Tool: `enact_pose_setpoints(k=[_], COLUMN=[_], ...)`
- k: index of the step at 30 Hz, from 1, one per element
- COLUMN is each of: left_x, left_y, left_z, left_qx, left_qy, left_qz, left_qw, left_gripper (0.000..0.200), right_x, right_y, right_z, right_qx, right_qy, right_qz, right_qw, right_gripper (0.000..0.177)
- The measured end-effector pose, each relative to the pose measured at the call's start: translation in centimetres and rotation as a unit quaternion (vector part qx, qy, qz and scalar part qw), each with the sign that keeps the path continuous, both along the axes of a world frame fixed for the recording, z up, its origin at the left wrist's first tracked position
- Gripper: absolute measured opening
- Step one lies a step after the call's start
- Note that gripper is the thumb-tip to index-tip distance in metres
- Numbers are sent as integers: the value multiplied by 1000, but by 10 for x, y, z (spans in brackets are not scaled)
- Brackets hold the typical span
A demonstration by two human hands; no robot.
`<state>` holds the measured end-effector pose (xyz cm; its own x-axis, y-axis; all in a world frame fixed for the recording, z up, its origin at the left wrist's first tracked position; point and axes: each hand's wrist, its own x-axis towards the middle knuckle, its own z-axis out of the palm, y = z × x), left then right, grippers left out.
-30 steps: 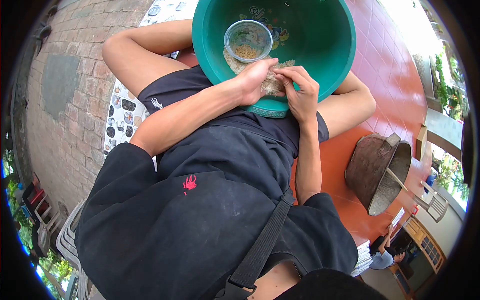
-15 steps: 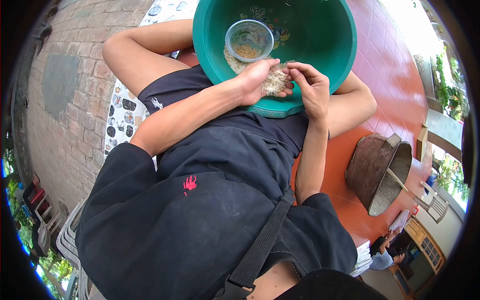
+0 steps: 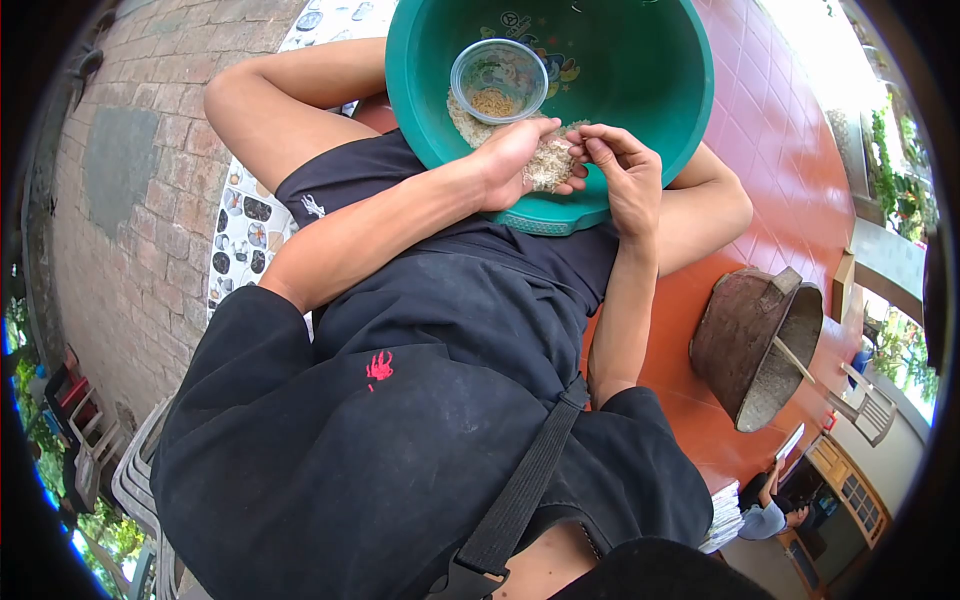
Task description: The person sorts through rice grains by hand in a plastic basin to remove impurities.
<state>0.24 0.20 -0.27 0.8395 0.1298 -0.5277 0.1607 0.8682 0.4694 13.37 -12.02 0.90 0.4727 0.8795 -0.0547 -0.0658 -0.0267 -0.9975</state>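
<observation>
My left hand [image 3: 505, 168] is cupped palm up over the near side of a green basin [image 3: 548, 215] and holds a heap of pale rice-like grains [image 3: 549, 165]. Close beside its fingertips is my right hand [image 3: 628, 180], with thumb and index finger pinched together; anything between them is too small to make out. A clear round plastic cup [image 3: 499, 82] sits in the basin, with some yellowish-brown grains [image 3: 493, 102] at its bottom. More pale grains lie in the basin, beside the cup and partly hidden behind my left hand.
The basin rests between my bent legs. On the red tiled floor [image 3: 665, 330] at the right stands a large brown vessel [image 3: 735, 330] with a stick in it. Farther back are a chair [image 3: 876, 415] and another person [image 3: 765, 520] with a white sheet. Brick paving [image 3: 160, 270] lies left.
My right hand has shifted slightly to the right, its fingertips a little away from the heap. My left hand has stayed in place. The other person's white sheet has changed its angle.
</observation>
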Motion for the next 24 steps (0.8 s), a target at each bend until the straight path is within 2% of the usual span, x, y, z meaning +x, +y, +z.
enact_pose_setpoints(k=[14, 24], left_x=[-1, -1], left_y=[0, 0], left_z=[3, 2], left_qx=[2, -6], left_qy=[11, -8], left_qz=[-5, -4], left_qw=[1000, 1000], left_gripper=[35, 34], right_x=[-1, -1], right_y=[-2, -1], right_z=[0, 0], right_qx=[12, 9], right_qy=[4, -12], right_qz=[-30, -12], right_qw=[999, 1000], right_gripper=[14, 13])
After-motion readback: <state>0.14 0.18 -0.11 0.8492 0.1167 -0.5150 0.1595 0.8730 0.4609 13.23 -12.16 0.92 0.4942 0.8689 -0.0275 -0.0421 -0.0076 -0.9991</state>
